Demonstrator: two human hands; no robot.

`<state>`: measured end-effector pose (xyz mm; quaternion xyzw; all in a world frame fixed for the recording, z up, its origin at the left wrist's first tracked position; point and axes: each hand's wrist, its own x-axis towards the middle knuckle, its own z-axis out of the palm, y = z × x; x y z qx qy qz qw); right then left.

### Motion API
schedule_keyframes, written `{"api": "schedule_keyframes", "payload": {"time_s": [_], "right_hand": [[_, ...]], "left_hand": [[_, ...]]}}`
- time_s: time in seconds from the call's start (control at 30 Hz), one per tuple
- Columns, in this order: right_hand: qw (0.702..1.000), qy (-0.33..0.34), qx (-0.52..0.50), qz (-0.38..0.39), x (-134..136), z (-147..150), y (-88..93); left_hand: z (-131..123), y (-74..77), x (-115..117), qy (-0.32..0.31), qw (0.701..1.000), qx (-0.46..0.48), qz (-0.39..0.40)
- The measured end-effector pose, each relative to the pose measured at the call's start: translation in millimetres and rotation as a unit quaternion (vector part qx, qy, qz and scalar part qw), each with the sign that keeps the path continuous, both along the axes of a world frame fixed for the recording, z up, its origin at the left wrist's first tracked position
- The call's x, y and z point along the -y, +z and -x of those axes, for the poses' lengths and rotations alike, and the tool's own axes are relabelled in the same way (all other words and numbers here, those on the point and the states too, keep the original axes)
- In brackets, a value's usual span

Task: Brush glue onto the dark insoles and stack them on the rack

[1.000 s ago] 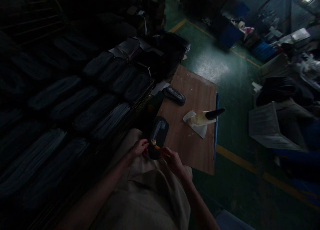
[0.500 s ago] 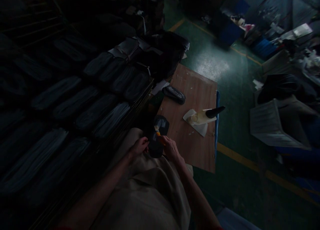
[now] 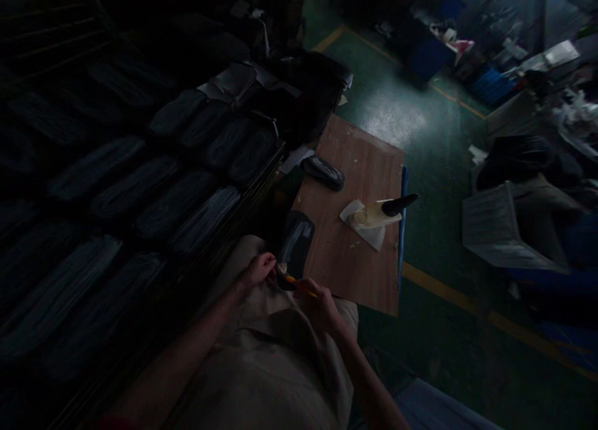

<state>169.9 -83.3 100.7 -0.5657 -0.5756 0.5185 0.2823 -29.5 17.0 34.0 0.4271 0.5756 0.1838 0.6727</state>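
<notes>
A dark oblong pad (image 3: 296, 240) with pale streaks lies over my lap, against the near left edge of the wooden board (image 3: 369, 149). My right hand (image 3: 317, 296) is closed on a brush (image 3: 290, 279) with an orange handle, its bristles over the pad's near end. Beside that end, my left hand (image 3: 262, 269) is closed at the pad's left edge; what its fingers grip is too dark to make out. Another streaked dark pad (image 3: 323, 171) rests on the board's far left. A pale bottle (image 3: 374, 214) with a black tip lies on white paper (image 3: 376, 237).
Rows of streaked dark pads (image 3: 163, 193) lie on racks at the left. Dark stacks stand behind them. On the right, a grey-white crate (image 3: 493, 224) and blue bins stand on the green floor (image 3: 439, 230), which has yellow lines.
My right hand has moved the brush toward me, from the middle of the pad to its near end. Pale streaks now show more plainly on the pad. The view has shifted slightly.
</notes>
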Motion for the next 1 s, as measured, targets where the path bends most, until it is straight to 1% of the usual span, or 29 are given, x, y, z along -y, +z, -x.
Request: {"api": "schedule_keyframes", "payload": {"time_s": [0.1, 0.23, 0.37, 0.47, 0.57, 0.67, 0.83, 0.9, 1.0], "right_hand": [[0.998, -0.051, -0.044, 0.01, 4, -9, -7.8], [0.989, -0.133, -0.057, -0.005, 2, -16, -6.1], [0.968, -0.217, -0.125, 0.001, -4, -2, -5.3], [0.946, -0.27, -0.176, 0.026, -8, 15, -14.4], [0.928, -0.316, -0.185, 0.065, -6, 22, -22.2], [0.924, -0.325, -0.186, 0.08, 0, 19, -21.3], [0.939, -0.301, -0.157, 0.058, 3, 2, -16.6], [0.943, -0.305, -0.123, 0.04, -2, -5, -17.5], [0.945, -0.318, -0.069, -0.01, -10, -12, -18.2]], "left_hand": [[0, -0.8, 0, 0.001, 1.0, 0.002, -0.013], [0, -3.8, -1, -0.008, 1.0, 0.014, -0.024], [-1, -11.0, -1, -0.014, 0.999, 0.016, -0.032], [-1, -14.2, -1, -0.016, 0.999, 0.015, -0.035], [-1, -13.6, -1, -0.025, 0.999, 0.011, -0.038], [-1, -12.1, -1, -0.032, 0.998, 0.005, -0.046], [-1, -10.0, -2, -0.035, 0.998, -0.003, -0.057], [-1, -7.9, -2, -0.042, 0.997, -0.002, -0.06], [-2, -4.3, -3, -0.043, 0.997, -0.005, -0.057]]}}
